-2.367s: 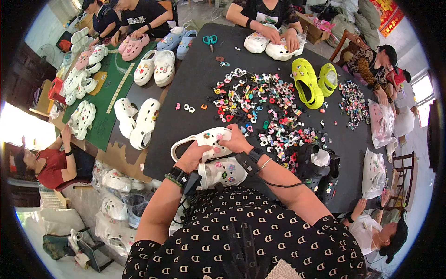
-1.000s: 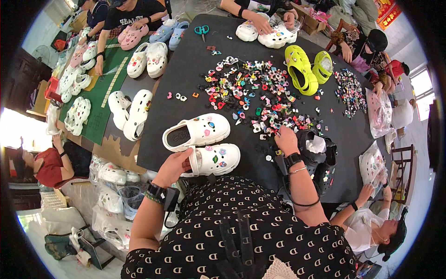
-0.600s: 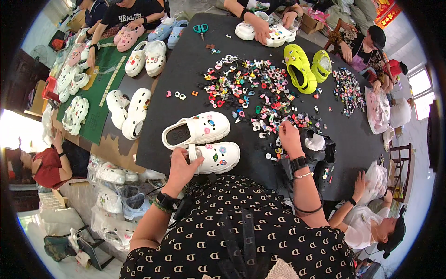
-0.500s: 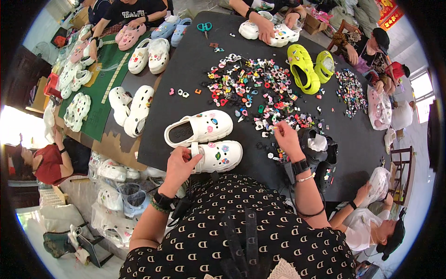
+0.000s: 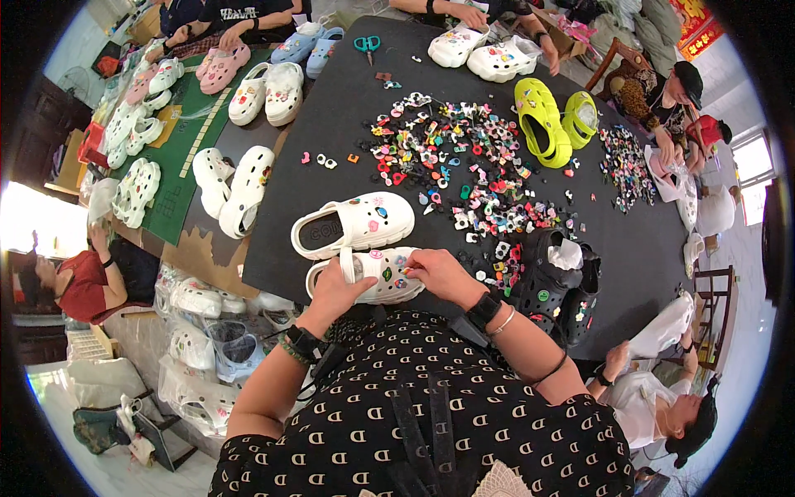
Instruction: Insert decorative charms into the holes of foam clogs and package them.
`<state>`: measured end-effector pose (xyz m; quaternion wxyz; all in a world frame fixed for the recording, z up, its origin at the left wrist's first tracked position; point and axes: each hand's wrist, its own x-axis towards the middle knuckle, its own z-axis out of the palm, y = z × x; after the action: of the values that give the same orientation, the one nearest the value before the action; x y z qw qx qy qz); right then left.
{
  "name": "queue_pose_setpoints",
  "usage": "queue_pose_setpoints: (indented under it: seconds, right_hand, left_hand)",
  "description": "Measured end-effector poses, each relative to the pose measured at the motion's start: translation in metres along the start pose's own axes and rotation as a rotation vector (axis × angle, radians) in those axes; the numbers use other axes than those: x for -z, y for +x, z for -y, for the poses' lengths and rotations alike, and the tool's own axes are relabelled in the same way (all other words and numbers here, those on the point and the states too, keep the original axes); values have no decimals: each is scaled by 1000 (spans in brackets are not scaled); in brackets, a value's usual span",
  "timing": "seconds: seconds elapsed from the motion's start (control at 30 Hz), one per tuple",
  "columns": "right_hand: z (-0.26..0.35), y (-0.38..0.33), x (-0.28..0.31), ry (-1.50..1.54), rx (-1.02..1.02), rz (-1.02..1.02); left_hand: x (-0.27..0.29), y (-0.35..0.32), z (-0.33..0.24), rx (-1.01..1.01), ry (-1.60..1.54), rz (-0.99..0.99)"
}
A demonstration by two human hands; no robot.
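Near the table's front edge lies a white clog with colourful charms on its upper. My left hand is closed round its heel end, thumb along the side by the strap. At the toe part, my right hand pinches a small charm against the upper; the fingers hide most of it. Just beyond, touching or nearly so, the matching white clog rests with charms on it and its dark insole showing.
A wide heap of loose charms spreads beyond the clogs. Black clogs stand right of my right hand, lime-green clogs farther back. Teal scissors lie at the far edge. Other people handle clogs around the table.
My right hand has moved left from the charm heap to the near clog's toe part, with a small piece in its fingers. My left hand stays at the heel; the clog has shifted slightly left.
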<state>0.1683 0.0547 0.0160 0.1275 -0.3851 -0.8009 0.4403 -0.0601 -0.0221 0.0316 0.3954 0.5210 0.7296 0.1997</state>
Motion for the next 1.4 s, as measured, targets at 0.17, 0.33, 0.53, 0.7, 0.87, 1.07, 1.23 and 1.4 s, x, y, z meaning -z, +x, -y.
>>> queue_pose_setpoints:
  seconds: [0.17, 0.33, 0.53, 0.7, 0.87, 1.07, 1.23, 1.4]
  right_hand:
    - [2, 6, -5, -52, -46, 22]
    - [3, 8, -6, -107, -18, 4]
    - [11, 5, -12, -218, 9, -84]
    - [5, 7, -14, -289, 87, -125]
    - [7, 4, -15, -326, 69, -147]
    - [9, 3, -21, -260, -5, -210]
    - [9, 3, -19, -266, -30, -212]
    - [7, -3, -15, -245, 22, -287]
  left_hand:
    - [0, 6, 0, 27, 8, 24]
    - [-4, 9, 4, 36, 31, 27]
    - [-8, 10, 11, -23, 33, -16]
    - [-9, 7, 7, -75, 18, -87]
    - [-3, 6, 1, 0, -16, -22]
    - [-4, 5, 1, 28, -10, -8]
    - [-6, 5, 3, 17, -53, -28]
    - [-4, 4, -1, 32, -41, -34]
